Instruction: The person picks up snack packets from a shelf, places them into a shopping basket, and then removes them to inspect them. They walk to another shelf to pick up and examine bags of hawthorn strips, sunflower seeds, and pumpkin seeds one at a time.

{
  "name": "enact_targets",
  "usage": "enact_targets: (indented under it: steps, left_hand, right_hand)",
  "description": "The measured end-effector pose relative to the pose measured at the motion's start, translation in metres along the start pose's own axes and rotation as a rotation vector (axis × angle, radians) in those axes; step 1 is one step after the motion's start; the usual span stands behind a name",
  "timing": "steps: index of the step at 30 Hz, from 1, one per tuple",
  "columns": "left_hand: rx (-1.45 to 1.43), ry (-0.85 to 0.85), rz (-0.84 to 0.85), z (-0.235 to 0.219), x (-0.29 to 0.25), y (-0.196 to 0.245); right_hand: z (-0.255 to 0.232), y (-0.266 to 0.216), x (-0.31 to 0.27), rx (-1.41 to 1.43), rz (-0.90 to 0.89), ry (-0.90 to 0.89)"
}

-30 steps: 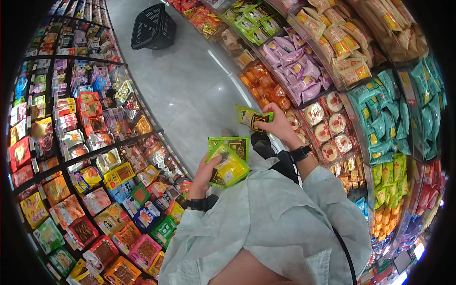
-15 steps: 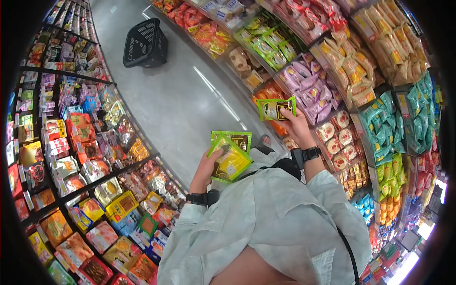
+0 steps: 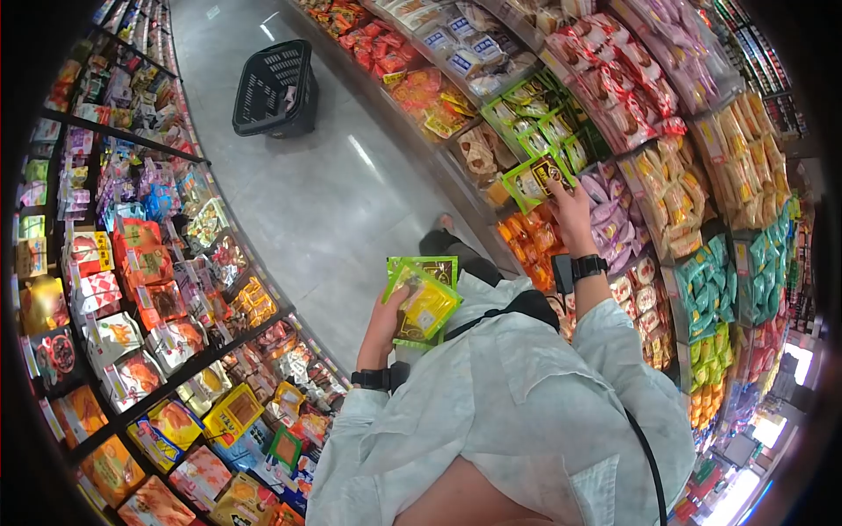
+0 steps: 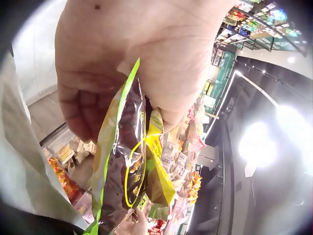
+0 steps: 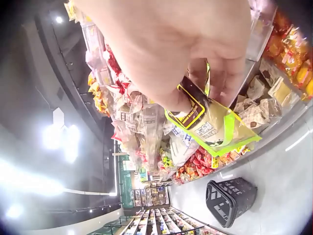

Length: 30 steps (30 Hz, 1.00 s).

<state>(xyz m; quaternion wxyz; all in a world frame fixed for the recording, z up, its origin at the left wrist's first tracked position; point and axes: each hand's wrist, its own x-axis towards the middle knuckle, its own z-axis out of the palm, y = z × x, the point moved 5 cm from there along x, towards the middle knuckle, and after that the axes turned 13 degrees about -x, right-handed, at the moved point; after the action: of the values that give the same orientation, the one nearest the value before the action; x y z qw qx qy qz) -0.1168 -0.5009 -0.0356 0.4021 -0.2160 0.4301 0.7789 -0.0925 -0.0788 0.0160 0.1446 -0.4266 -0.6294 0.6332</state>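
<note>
In the head view my left hand [image 3: 383, 320] grips two snack packets in front of my body. A yellow packet with green edges [image 3: 430, 309] lies over a dark brown one with green edges [image 3: 443, 266]. The left wrist view shows the dark packet [image 4: 128, 156] edge-on under the palm, the yellow packet [image 4: 159, 178] beside it. Between thumb and fingers, my right hand [image 3: 574, 219] pinches a green-edged snack packet [image 3: 531, 181] with a dark label. It overlaps the shelf edge, just below a bin of similar green packets [image 3: 548, 127]. The right wrist view shows this packet [image 5: 215, 126] tilted.
A black shopping basket [image 3: 274, 92] stands on the grey floor [image 3: 351, 202] ahead. Sloped bins on the right hold purple packets [image 3: 614, 215], orange packets [image 3: 531, 241] and red-and-white packets [image 3: 605, 79]. Packed snack shelves [image 3: 149, 298] line the left side.
My right hand has moved forward and right with its packet, up to the green packets' bin. My left hand keeps both packets in about the same place. The head view has shifted along the shelves.
</note>
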Motion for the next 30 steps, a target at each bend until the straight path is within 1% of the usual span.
enact_targets:
  steps: [2,3,7,9,10,11,12,14,15,17,18,19,22,23,26,27,30]
  left_hand:
    - [-0.013,0.03,0.025,0.003,0.017,0.02]
    - [-0.017,0.041,0.035,0.006,0.027,0.032]
    - [0.001,0.104,0.045,0.024,0.06,0.093]
    - [0.042,0.16,0.033,0.028,0.072,0.116]
    - [0.061,0.16,0.05,0.035,0.081,0.128]
    - [0.076,0.158,0.065,0.041,0.09,0.137]
    - [0.091,0.163,0.069,0.046,0.096,0.143]
    - [0.124,0.158,0.034,0.056,0.114,0.154]
    - [0.14,0.17,0.022,0.066,0.121,0.161]
    - [0.155,0.183,-0.013,0.075,0.132,0.17]
    - [0.159,0.173,-0.009,0.081,0.141,0.177]
    - [0.167,0.157,-0.005,0.088,0.152,0.185]
    - [0.224,0.091,-0.049,0.1,0.182,0.203]
    - [0.248,0.061,-0.071,0.105,0.194,0.209]
    - [0.308,-0.01,-0.11,0.124,0.226,0.226]
    - [0.349,-0.023,-0.126,0.129,0.235,0.233]
    - [0.443,-0.127,-0.178,0.146,0.265,0.257]
  right_hand:
    - [0.001,0.008,0.048,0.019,-0.012,-0.029]
    - [0.012,-0.011,0.054,0.011,-0.002,0.049]
    - [0.027,-0.029,0.142,-0.018,-0.024,0.171]
    - [0.035,-0.035,0.179,-0.028,-0.079,0.215]
    - [0.04,-0.041,0.206,-0.034,-0.118,0.236]
    - [0.035,-0.017,0.244,-0.156,-0.127,0.24]
    - [0.038,-0.019,0.252,-0.309,-0.119,0.317]
    - [0.049,-0.029,0.259,-0.62,-0.1,0.466]
    - [0.051,-0.023,0.268,-0.665,-0.026,0.397]
    - [0.056,-0.012,0.265,-0.739,-0.043,0.377]
    - [0.058,-0.016,0.267,-0.768,-0.066,0.378]
    - [0.059,-0.014,0.267,-0.738,-0.084,0.365]
    - [0.057,-0.018,0.257,-0.722,-0.045,0.291]
    - [0.055,-0.007,0.261,-0.712,-0.022,0.238]
    - [0.065,-0.012,0.236,-0.762,-0.055,0.238]
    - [0.07,-0.015,0.226,-0.825,-0.06,0.26]
    - [0.079,-0.014,0.213,-0.826,-0.025,0.39]
